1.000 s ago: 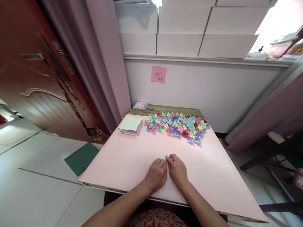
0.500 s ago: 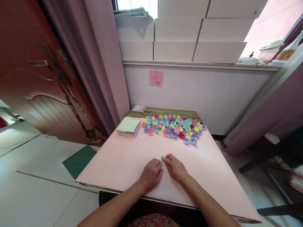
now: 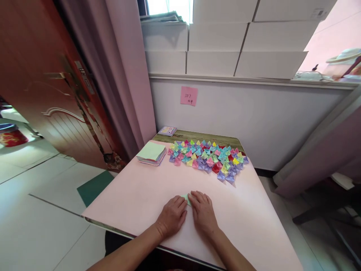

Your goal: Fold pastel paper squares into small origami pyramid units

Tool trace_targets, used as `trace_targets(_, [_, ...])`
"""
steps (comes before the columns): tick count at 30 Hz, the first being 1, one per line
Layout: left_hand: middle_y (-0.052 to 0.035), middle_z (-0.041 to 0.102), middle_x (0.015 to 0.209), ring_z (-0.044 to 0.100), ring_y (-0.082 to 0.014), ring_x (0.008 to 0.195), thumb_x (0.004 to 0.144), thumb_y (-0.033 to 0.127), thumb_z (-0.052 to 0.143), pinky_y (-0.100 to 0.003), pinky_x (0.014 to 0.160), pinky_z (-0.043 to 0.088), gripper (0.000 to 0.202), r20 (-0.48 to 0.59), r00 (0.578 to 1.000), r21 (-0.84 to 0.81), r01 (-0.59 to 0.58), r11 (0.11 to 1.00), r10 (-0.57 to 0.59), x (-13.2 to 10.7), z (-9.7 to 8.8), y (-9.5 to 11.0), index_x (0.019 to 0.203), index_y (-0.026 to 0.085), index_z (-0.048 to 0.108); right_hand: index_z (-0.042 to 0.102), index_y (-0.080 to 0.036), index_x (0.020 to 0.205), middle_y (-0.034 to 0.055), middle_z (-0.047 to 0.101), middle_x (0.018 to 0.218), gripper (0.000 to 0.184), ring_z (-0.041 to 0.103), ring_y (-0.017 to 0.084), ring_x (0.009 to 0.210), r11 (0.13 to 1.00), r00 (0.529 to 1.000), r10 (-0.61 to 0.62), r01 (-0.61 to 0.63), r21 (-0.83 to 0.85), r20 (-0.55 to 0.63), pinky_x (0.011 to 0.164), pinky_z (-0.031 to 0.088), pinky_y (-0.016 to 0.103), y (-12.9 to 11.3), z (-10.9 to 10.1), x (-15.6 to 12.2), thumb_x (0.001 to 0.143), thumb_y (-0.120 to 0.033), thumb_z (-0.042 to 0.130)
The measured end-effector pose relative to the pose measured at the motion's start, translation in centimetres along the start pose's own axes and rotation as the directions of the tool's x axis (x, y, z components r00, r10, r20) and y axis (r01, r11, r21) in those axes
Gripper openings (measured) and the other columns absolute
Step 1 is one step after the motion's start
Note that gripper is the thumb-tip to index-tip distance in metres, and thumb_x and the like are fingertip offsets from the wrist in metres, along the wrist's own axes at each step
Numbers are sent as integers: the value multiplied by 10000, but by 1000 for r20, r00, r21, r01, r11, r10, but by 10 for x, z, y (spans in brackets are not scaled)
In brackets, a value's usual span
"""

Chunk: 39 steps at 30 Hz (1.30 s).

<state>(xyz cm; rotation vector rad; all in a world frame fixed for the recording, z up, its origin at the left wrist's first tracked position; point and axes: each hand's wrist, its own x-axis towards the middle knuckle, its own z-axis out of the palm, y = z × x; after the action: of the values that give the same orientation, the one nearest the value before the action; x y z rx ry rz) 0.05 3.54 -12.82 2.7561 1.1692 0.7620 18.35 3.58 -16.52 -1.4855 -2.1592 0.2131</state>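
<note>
A small piece of light green folded paper point(image 3: 185, 197) lies on the pink table covering, mostly hidden beneath my fingers. My left hand point(image 3: 172, 215) presses its left side with bent fingers held close together. From the right, my right hand point(image 3: 202, 211) holds the paper down with its fingers side by side. Farther back spreads a cluster of small folded paper shapes point(image 3: 210, 162) in purple, pink, yellow, green, blue and red. At the back left of the table is a stack of square paper point(image 3: 152, 150) with a pale green sheet on top.
A small patterned packet point(image 3: 167, 131) sits at the table's back left corner. Behind the table, a pink note point(image 3: 188, 96) is stuck to the wall under stacked white boxes point(image 3: 211, 64). A purple curtain point(image 3: 135, 75) and a brown door point(image 3: 64, 101) stand at left.
My right fingers have gone from a pinch at the paper's edge to lying straighter over its right side. The left hand still presses the paper. The camera view has shifted slightly.
</note>
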Motion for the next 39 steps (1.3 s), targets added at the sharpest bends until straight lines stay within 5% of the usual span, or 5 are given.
trace_targets(19, [-97,630,1036,596,-245,1029,856,119,491,-453,934,513,305,-55,998,4,-26,1000,26,-6,2,2,1146,192,548,601,-253,1264,77,614,1281,468,513,232,1218,999,997,-34,35,20,-69,1047,330,453,-2,2,1,850,-88,458])
trace_targets(39, [-102,614,1039,568,-279,1014,830,113,491,-477,952,478,299,44,999,6,-8,1000,8,-10,7,-7,1123,157,532,602,-256,1274,67,613,1292,532,521,240,1226,995,994,-72,67,-73,-77,1035,374,456,-6,6,1,796,-76,451])
